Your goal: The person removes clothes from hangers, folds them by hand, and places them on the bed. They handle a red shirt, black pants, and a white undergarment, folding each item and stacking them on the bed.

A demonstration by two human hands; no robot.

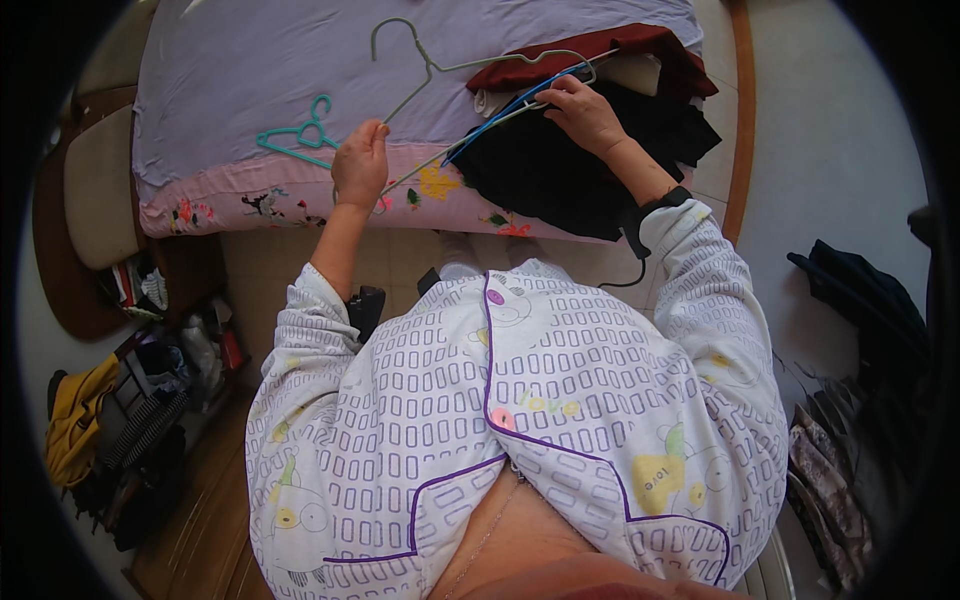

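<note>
My left hand [361, 165] grips one arm of a pale green wire hanger [480, 61] above the bed. The hanger's hook points up and away from me. My right hand [581, 112] is at the hanger's other end, its fingers bent around the lower bar, over the black garment [555, 169]. A blue hanger [495, 120] runs beside that bar, under my right fingers; whether I hold it too, I cannot tell. A small turquoise hanger [292, 152] lies on the bedding left of my left hand. Beyond the black garment lies a dark red garment [547, 64].
The bed [247, 67] has a lilac sheet and a pink flowered edge [450, 214]. At the left are a wooden chair with a beige cushion [101, 187] and a yellow bag [82, 427]. Dark clothes [862, 292] hang at the right.
</note>
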